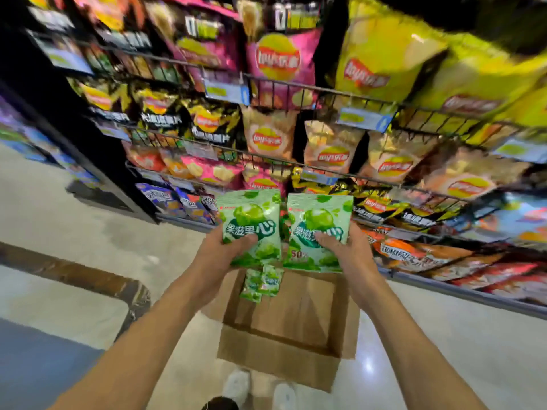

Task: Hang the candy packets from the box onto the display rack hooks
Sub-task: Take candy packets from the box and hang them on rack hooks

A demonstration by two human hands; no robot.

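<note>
Both hands raised over the open cardboard box (284, 347). Left hand (220, 250) grips one green candy packet (251, 226); right hand (346, 247) grips another packet (318, 229). A few loose packets (262, 284) remain in the box. Step: carrying to the rack. No hooks visible among the chip shelves (296, 84); next move likely needs finding one and threading each packet's top.

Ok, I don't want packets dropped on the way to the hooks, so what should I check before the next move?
1. Left hand grips a green packet: ok.
2. Right hand grips the other packet: ok.
3. Packets upright, tops up: ok.
4. Hang holes at the tops intact: cannot tell.
5. Free hook in view: not ok, only chip bags on wire shelves.
6. More packets left in the box: ok.
</note>
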